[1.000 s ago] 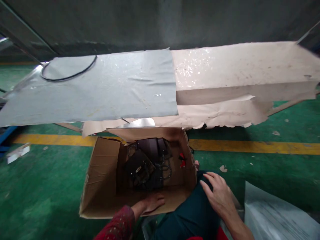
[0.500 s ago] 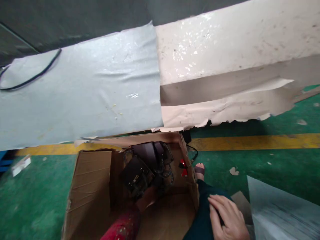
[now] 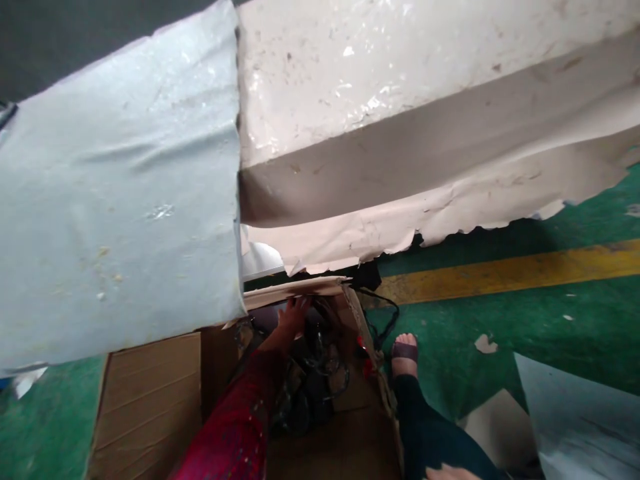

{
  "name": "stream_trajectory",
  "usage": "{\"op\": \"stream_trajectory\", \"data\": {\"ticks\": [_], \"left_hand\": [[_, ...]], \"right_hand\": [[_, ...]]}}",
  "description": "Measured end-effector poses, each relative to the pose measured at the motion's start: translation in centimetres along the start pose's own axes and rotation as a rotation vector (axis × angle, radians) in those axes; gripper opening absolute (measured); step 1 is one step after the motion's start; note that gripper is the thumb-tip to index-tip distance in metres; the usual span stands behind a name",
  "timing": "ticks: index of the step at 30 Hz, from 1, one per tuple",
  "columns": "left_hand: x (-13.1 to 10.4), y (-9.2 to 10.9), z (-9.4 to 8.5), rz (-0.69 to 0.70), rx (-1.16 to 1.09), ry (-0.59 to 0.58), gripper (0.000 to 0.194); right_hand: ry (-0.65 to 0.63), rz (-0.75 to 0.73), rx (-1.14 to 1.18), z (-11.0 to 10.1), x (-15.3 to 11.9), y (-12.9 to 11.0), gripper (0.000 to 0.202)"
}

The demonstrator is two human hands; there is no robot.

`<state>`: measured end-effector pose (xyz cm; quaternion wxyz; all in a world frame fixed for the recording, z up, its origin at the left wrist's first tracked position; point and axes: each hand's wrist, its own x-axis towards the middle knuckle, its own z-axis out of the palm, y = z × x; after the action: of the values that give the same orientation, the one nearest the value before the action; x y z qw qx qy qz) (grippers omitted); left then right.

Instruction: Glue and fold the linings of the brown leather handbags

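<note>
A cardboard box at seven o'clock holds dark bags. The left hand reaches inside, fingers over a bag towards the box's twelve — whether gripping, I cannot tell. The right hand, at five o'clock over a trouser leg, is mostly cut off — its grip unclear.

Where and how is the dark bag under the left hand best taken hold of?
Probably by its far edge, from above: the dark bag shows a broad face upward, the box encloses it, and chain loops clutter the nearer side. The left hand lies across it.
</note>
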<state>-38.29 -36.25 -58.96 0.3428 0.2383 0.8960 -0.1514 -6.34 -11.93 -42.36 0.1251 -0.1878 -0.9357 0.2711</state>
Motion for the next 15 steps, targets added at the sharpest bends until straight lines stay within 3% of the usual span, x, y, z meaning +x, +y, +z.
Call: {"op": "stream_trajectory", "data": {"ticks": [3,7,11,15], "left_hand": [[0.9,0.4,-0.1,0.049,0.053,-0.014,0.091],[1.0,0.7,0.0,0.035,0.082,0.009,0.068],[-0.2,0.9,0.4,-0.056,0.089,0.057,0.055],[-1.2,0.3,0.9,-0.087,0.093,0.056,0.057]], "right_hand": [[-0.042,0.085,0.009,4.0,3.7,1.9,0.025],[-0.086,0.155,0.028,8.0,6.3,3.9,0.020],[-0.108,0.183,0.054,9.7,6.5,4.3,0.026],[-0.103,0.199,0.074,10.1,6.6,4.4,0.026]]}}
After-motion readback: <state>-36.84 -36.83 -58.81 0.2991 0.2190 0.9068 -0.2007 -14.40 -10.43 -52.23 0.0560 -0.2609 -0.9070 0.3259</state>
